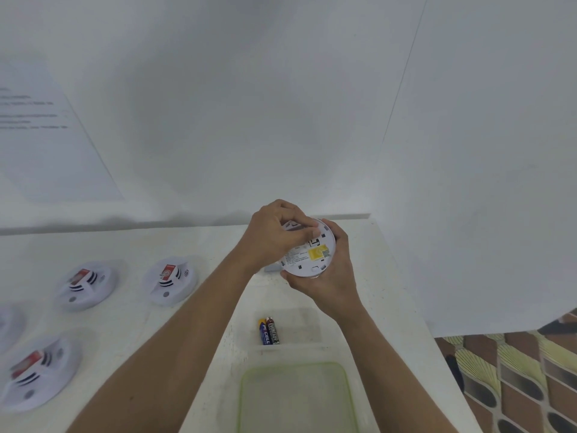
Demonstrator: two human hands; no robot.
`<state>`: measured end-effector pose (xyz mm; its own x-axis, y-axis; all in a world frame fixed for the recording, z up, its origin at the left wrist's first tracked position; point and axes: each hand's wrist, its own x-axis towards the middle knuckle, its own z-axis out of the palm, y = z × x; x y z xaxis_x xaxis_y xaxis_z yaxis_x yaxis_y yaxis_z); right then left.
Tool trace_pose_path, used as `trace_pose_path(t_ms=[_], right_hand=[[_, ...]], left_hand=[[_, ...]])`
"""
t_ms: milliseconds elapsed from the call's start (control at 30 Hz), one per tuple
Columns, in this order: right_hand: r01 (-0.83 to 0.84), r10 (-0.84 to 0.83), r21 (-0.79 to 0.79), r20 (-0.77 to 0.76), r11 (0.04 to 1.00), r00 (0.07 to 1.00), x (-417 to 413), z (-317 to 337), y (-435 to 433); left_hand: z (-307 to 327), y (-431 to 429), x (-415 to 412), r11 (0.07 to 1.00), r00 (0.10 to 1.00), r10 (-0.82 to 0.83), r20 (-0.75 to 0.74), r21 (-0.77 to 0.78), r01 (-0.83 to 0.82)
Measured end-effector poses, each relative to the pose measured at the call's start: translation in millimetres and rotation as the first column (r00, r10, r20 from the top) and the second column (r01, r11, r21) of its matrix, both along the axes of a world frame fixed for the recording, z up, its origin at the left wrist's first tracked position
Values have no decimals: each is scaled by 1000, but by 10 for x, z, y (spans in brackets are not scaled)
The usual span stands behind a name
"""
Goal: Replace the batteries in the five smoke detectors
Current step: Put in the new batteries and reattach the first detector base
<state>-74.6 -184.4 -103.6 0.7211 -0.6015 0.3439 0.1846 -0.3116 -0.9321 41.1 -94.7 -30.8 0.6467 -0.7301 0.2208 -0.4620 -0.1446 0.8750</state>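
A plain white wall (249, 104) fills the far side, with a printed sheet of paper (53, 145) on it at far left. A white table (131, 332) stands against it in soft, even light, and a brown-and-yellow patterned floor (515, 385) shows at near right.

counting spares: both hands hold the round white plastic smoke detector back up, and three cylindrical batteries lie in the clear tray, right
Two batteries, not three: the head view shows a blue-and-yellow battery and a black-and-red battery side by side in the clear tray. The left hand and right hand do hold the round white smoke detector back up.
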Motion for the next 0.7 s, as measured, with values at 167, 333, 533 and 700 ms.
trace_pose_path(t_ms=[167, 333, 533, 700], right_hand=[[21, -21, -14, 32, 1000, 999, 2, 3, 6], [16, -16, -9, 34, 1000, 999, -12, -13, -3], [5, -4, -19, 50, 1000, 999, -1, 5, -13], [22, -20, -67, 21, 998, 1000, 6, 3, -23]], left_hand=[[-16, -24, -29, 1000, 998, 3, -69, 9, -3], [-40, -52, -19, 1000, 998, 7, -59, 22, -6], [-47, -95, -103, 995, 990, 94, -105, -33, -98], [-10, -81, -102, 997, 954, 66, -294, -26, -77]])
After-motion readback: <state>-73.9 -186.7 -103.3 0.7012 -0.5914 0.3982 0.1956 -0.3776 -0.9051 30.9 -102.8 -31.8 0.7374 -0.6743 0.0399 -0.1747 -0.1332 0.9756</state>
